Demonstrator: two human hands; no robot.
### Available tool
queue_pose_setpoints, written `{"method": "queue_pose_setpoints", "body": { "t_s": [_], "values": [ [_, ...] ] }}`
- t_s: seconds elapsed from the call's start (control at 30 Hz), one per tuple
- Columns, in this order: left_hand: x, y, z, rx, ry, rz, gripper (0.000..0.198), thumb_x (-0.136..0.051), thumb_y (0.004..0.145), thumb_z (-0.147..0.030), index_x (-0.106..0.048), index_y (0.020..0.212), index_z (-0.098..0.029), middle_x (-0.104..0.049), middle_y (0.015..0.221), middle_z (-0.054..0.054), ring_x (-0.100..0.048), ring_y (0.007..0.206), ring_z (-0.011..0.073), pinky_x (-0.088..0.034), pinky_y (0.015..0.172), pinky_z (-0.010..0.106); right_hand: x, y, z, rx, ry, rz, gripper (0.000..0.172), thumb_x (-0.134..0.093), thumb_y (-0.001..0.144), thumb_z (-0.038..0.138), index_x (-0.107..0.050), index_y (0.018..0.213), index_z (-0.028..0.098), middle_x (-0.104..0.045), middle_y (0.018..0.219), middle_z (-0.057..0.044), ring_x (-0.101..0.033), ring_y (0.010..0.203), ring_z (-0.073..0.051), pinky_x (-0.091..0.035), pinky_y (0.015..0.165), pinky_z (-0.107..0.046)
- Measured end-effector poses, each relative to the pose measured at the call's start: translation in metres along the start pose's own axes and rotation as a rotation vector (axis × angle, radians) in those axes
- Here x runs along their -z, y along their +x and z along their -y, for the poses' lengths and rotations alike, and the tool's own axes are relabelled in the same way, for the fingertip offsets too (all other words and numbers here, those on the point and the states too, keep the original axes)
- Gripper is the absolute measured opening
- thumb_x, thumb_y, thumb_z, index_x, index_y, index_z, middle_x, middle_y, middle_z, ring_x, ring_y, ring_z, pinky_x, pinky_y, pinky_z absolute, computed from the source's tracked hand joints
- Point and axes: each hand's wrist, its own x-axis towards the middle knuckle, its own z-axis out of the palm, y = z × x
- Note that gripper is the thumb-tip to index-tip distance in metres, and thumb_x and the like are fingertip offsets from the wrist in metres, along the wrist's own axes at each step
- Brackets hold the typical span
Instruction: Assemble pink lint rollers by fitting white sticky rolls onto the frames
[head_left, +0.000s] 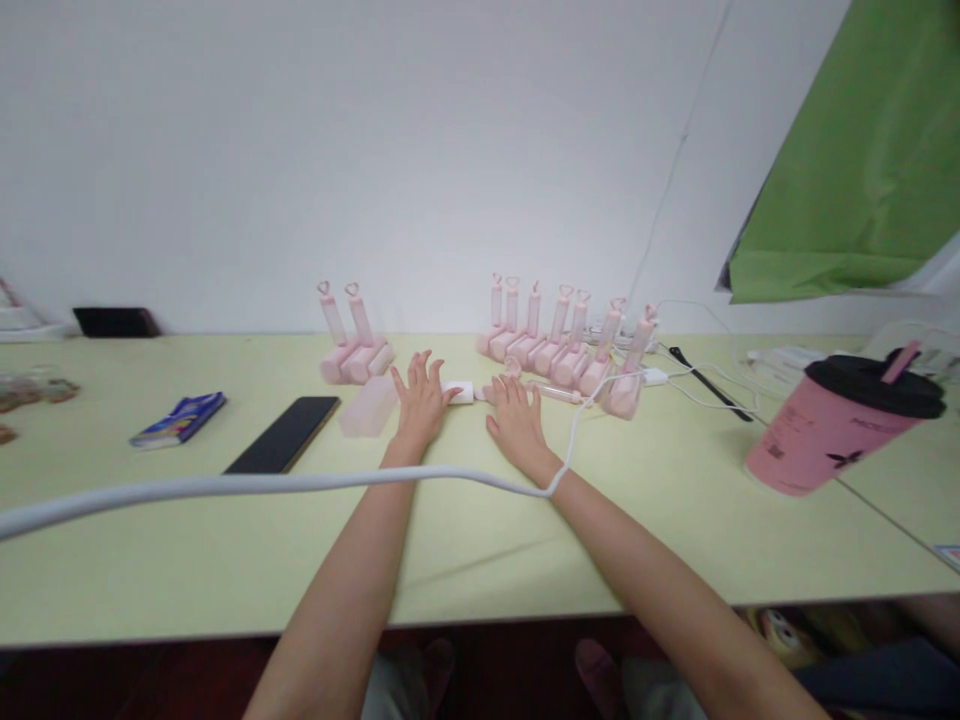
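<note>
Head view: my left hand (421,405) is spread, thumb at the white cylinder (460,392), mid-counter (480,560); right hand (519,418) also spread, fingertips near a small pink piece (481,394). Best go gently, keeping both pieces level.

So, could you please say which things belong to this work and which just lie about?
Apparently in use: small white piece; clear lying tube; clear standing tubes; translucent pink block.
Seemingly lying about: flat black phone; pink, black-lidded cup; flat blue packet.
</note>
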Motion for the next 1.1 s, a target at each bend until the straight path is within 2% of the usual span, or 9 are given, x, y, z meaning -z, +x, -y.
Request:
{"method": "queue_pose_setpoints", "body": {
  "t_s": [0.17, 0.27, 0.43, 0.57, 0.67, 0.83, 0.93, 1.03, 1.1],
  "values": [
    [0.000, 0.001, -0.001, -0.091, -0.017, 0.105, 0.054, -0.050, 0.081, -0.039, -0.039, 0.129, -0.015, -0.027, 0.144, 0.017, -0.010, 0.138, 0.0290, 0.000, 0.106, 0.061, -0.009, 0.006, -0.016, -0.087, 0.031, 0.050, 0.029, -0.043, 0.087, 0.032, -0.053, 0.110, 0.017, -0.058, 0.114, -0.012, -0.043, 0.111, -0.026, -0.015, 0.102, -0.053],
    [-0.001, 0.001, 0.000, -0.161, -0.024, 0.159, 0.049, -0.058, 0.076, -0.031, -0.047, 0.122, -0.017, -0.028, 0.143, 0.016, -0.010, 0.137, 0.0309, 0.001, 0.105, 0.063, -0.005, 0.003, -0.026, -0.143, -0.015, 0.013, 0.029, -0.044, 0.087, 0.036, -0.057, 0.102, 0.015, -0.060, 0.106, -0.015, -0.044, 0.107, -0.028, -0.014, 0.101, -0.055],
    [-0.001, -0.001, 0.000, -0.135, -0.020, 0.134, 0.031, -0.060, 0.073, -0.023, -0.058, 0.104, -0.018, -0.040, 0.134, 0.014, -0.018, 0.135, 0.0332, 0.001, 0.104, 0.065, 0.006, 0.000, -0.029, -0.233, -0.084, -0.031, 0.041, -0.044, 0.086, 0.030, -0.046, 0.122, 0.010, -0.056, 0.112, -0.018, -0.041, 0.110, -0.029, -0.011, 0.101, -0.056],
    [0.009, 0.001, -0.007, -0.089, -0.033, 0.064, 0.029, -0.058, 0.076, -0.028, -0.058, 0.103, -0.018, -0.046, 0.128, 0.013, -0.026, 0.131, 0.0325, -0.001, 0.105, 0.064, 0.006, 0.007, -0.014, -0.001, -0.044, -0.010, 0.049, -0.036, 0.086, 0.014, -0.035, 0.134, 0.015, -0.040, 0.135, -0.016, -0.028, 0.128, -0.027, -0.005, 0.104, -0.056],
    [0.021, 0.006, -0.014, 0.033, -0.046, -0.060, 0.035, -0.055, 0.079, -0.033, -0.053, 0.110, -0.017, -0.049, 0.123, 0.014, -0.034, 0.125, 0.0312, -0.007, 0.106, 0.059, -0.008, 0.014, -0.002, 0.207, 0.038, 0.053, 0.047, -0.039, 0.087, 0.023, -0.036, 0.133, 0.012, -0.032, 0.142, -0.015, -0.019, 0.134, -0.025, 0.000, 0.107, -0.055],
    [0.033, 0.018, -0.025, 0.218, -0.204, -0.215, 0.047, -0.052, 0.080, -0.042, -0.044, 0.116, -0.013, -0.054, 0.112, 0.015, -0.046, 0.111, 0.0300, -0.027, 0.100, 0.049, -0.030, 0.013, -0.001, 0.106, 0.131, 0.200, 0.055, -0.041, 0.088, 0.040, -0.038, 0.130, 0.004, -0.036, 0.138, -0.022, -0.023, 0.133, -0.029, -0.005, 0.107, -0.054],
    [0.033, 0.020, -0.033, 0.215, -0.450, -0.207, 0.051, -0.051, 0.081, -0.043, -0.036, 0.120, -0.014, -0.056, 0.104, 0.012, -0.054, 0.098, 0.0249, -0.040, 0.088, 0.040, -0.027, 0.008, -0.003, 0.078, 0.181, 0.217, 0.040, -0.042, 0.089, 0.037, -0.048, 0.118, 0.011, -0.045, 0.131, -0.018, -0.032, 0.128, -0.029, -0.007, 0.104, -0.060],
    [0.035, 0.018, -0.046, 0.150, -0.653, -0.179, 0.057, -0.052, 0.080, -0.045, -0.029, 0.124, -0.017, -0.056, 0.104, 0.010, -0.057, 0.095, 0.0221, -0.043, 0.083, 0.036, -0.023, 0.007, -0.001, 0.063, 0.252, 0.169, 0.029, -0.049, 0.085, 0.032, -0.051, 0.105, 0.011, -0.042, 0.131, -0.019, -0.029, 0.129, -0.028, -0.016, 0.103, -0.058],
    [0.037, 0.015, -0.055, 0.110, -0.734, -0.139, 0.059, -0.053, 0.079, -0.045, -0.027, 0.125, -0.018, -0.056, 0.106, 0.010, -0.057, 0.096, 0.0219, -0.044, 0.082, 0.036, -0.022, 0.008, 0.001, 0.051, 0.335, 0.200, 0.027, -0.047, 0.086, 0.028, -0.049, 0.107, 0.012, -0.047, 0.125, -0.018, -0.039, 0.122, -0.026, -0.024, 0.101, -0.055]
  ]
}}
